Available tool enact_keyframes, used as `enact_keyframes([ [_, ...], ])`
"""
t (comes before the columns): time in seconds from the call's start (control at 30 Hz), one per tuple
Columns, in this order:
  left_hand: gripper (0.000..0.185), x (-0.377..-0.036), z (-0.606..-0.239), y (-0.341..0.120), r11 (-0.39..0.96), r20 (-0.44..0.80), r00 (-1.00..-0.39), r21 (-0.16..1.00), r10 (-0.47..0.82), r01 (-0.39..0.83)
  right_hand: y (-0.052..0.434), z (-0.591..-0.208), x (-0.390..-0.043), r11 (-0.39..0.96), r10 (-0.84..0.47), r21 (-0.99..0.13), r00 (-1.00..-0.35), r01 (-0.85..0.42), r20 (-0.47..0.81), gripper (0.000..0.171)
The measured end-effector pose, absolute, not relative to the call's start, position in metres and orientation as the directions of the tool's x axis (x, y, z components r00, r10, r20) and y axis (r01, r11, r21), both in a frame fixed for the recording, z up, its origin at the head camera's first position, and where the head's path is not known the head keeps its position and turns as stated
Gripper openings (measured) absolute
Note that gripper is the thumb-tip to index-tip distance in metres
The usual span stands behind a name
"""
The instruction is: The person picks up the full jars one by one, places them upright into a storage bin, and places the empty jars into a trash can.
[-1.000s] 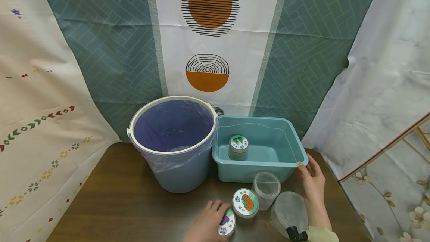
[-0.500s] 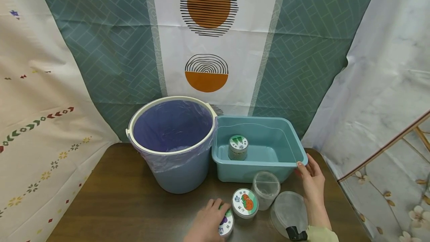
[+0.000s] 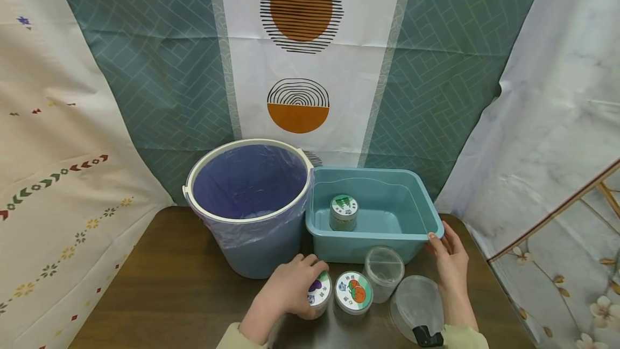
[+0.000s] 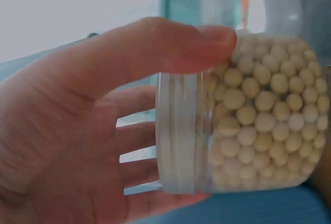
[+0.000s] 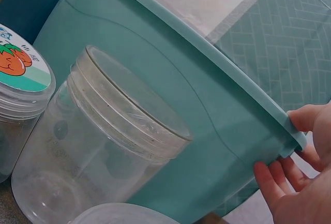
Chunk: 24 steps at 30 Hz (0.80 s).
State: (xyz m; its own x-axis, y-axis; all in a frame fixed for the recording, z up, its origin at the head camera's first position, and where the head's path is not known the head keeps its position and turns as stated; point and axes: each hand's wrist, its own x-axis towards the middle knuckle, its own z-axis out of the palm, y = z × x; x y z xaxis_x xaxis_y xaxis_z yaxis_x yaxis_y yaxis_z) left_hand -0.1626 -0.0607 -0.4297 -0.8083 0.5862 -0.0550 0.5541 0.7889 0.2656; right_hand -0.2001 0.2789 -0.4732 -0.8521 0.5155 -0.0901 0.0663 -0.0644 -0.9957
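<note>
While the right hand (image 3: 451, 263) steadies the tub (image 3: 434, 226) rim, left hand (image 3: 290, 290) fingers wrap the bean jar (image 4: 248, 125) (axis sideways to the wrist camera).

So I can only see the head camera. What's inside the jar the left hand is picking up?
Observer: The jar that the left hand grips is full of small, round, pale yellow balls, maybe beans. The left wrist camera shows them through its clear side.
Child: Is the see-through jar by the tub empty?
Observer: The right wrist camera shows the clear jar with nothing in it, and you can see straight through its walls.
Child: How is the right hand holding the tub?
Observer: On the right wrist camera, the right hand has its fingers curled under the rim of the teal tub at its corner.
</note>
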Motion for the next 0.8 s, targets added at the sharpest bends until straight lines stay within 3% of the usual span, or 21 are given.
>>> enact_keyframes([
  [0.43, 0.069, -0.209, -0.351, -0.039, 0.652, -0.088, -0.658, 0.285, 0.748, 0.703, 0.282, -0.471, -0.199, -0.051, 0.521, -0.995, -0.848, 0.082, -0.097, 0.062],
  [0.63, 0.072, -0.235, -0.323, -0.018, 0.568, -0.141, -0.550, 0.231, 0.823, 0.790, 0.281, -0.472, -0.199, -0.057, 0.518, -0.995, -0.850, 0.079, -0.098, 0.063],
  [0.8, 0.076, -0.258, -0.299, -0.004, 0.534, -0.170, -0.507, 0.217, 0.845, 0.817, 0.280, -0.473, -0.200, -0.048, 0.512, -0.995, -0.853, 0.088, -0.100, 0.063],
])
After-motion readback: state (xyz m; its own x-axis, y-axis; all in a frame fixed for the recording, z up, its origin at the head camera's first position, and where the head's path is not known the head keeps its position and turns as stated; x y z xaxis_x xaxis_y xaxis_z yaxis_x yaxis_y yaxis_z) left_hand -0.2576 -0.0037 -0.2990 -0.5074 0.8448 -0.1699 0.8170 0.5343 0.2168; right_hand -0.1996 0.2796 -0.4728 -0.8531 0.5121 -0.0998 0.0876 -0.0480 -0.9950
